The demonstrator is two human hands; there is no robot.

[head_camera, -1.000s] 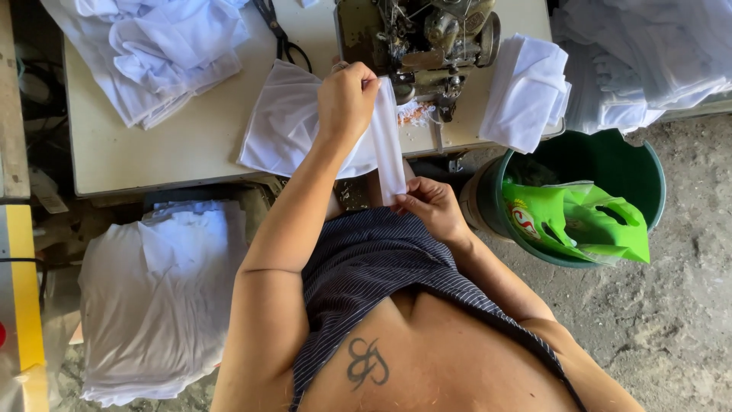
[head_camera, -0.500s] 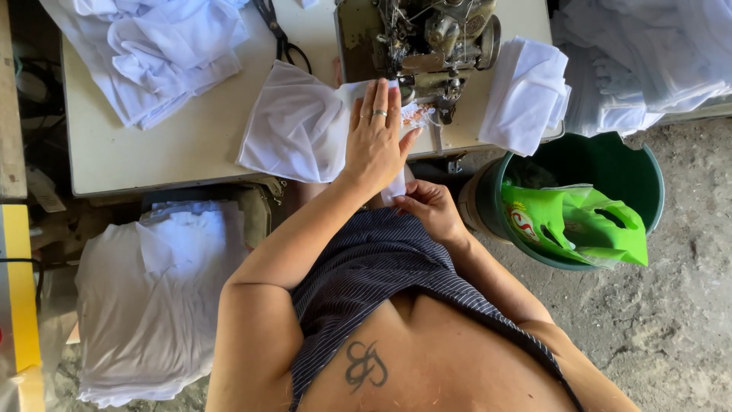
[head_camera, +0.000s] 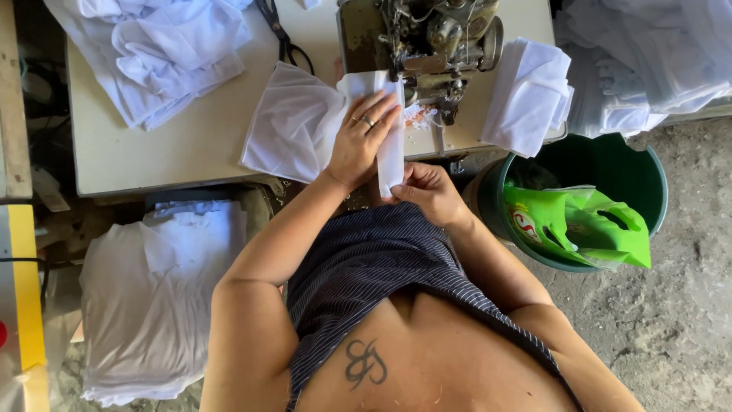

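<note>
**White fabric strip held flat at the sewing machine**

White fabric strip runs from the sewing machine down over the near edge of the table, and both hands are on it. The left hand lies palm down, fingers stretched out flat and pointing toward the machine, pressing the strip and the wider white piece it joins against the tabletop. Rings show on two of those fingers. The right hand sits lower, just off the table's edge, thumb and fingertips pinched closed on the bottom end of the strip, so the cloth hangs taut between table and hand.

Over on the far left of the table, a loose heap of white garments sprawls, and black scissors lie between that heap and the machine. Right of the machine, a folded white stack droops over the table's corner. Below it stands a green bucket with a bright green plastic bag stuffed inside. More white cloth is piled at the top right. Down at the left, beside the person's arm, another pile of white pieces rests low, near the ground. The person wears a dark striped garment pulled across the lap.
</note>
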